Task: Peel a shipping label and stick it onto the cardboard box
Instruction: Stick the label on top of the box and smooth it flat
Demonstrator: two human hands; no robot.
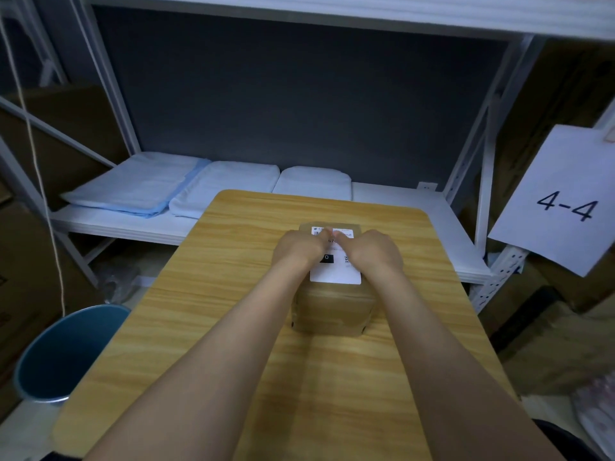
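A small brown cardboard box stands in the middle of the wooden table. A white shipping label with black print lies flat on the box's top face. My left hand and my right hand both rest on the label, fingers pointing away from me, fingertips meeting near the label's far edge. The hands cover most of the label's middle, and neither one grips anything.
A blue bin stands on the floor left of the table. Behind the table a white shelf carries folded pale-blue and white cloths. A paper sign reading 4-4 hangs at right. Cardboard boxes sit on both sides.
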